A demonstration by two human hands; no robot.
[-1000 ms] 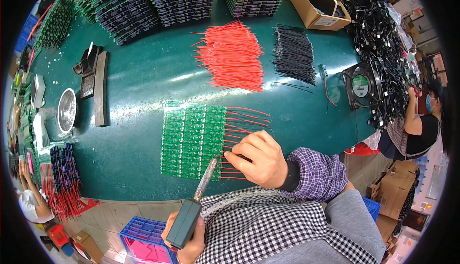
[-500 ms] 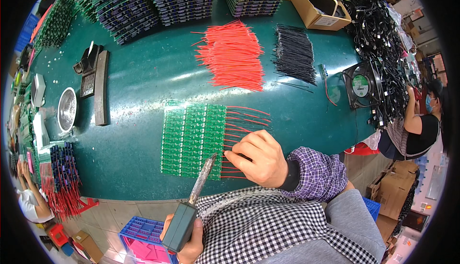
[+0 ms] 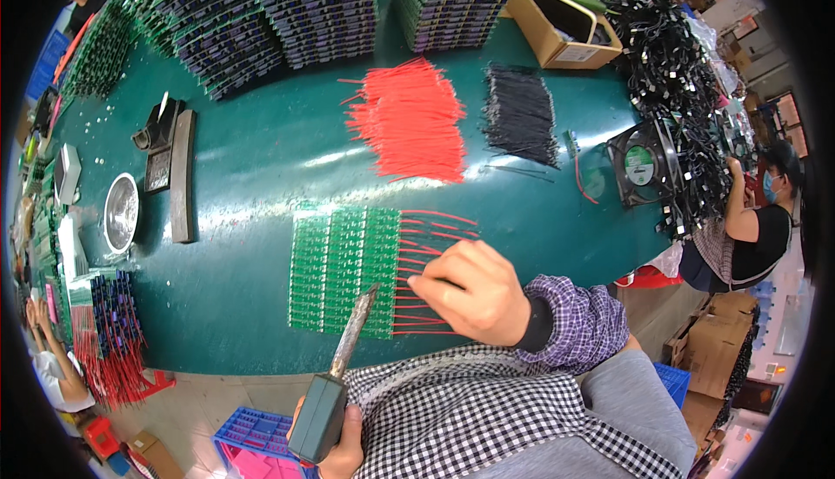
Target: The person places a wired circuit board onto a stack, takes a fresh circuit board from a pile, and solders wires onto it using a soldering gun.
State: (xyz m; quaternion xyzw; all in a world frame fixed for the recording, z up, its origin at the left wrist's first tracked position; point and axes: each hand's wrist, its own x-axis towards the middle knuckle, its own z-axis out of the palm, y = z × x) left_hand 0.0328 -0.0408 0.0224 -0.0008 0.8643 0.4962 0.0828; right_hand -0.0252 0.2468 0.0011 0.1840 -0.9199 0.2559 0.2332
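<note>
My left hand [image 3: 348, 446] grips the dark handle of a soldering iron [image 3: 350, 340], whose worn metal tip slants up over the right part of a green circuit board panel [image 3: 344, 257]. Along the panel's right edge, a row of red wires [image 3: 426, 321] sticks out to the right. My right hand [image 3: 478, 294] is closed in a pinch just off that edge, its fingertips among the wires. Whether a wire is between them is hidden. Farther back lie a pile of cut red wires [image 3: 409, 120] and a smaller bundle of black wires [image 3: 520, 115].
Tall stacks of circuit boards [image 3: 313, 13] line the back, beside a cardboard box [image 3: 565, 31]. A fan [image 3: 641, 166] and a heap of black cables [image 3: 674, 79] are right. Left are a metal bowl [image 3: 122, 212], a dark bar [image 3: 182, 174] and wired boards [image 3: 117, 322]. A co-worker [image 3: 755, 227] is far right.
The view has shifted slightly, so the table's things sit lower. My right fingertips have moved slightly right and away from the panel's edge. The iron's tip has shifted a little over the panel.
</note>
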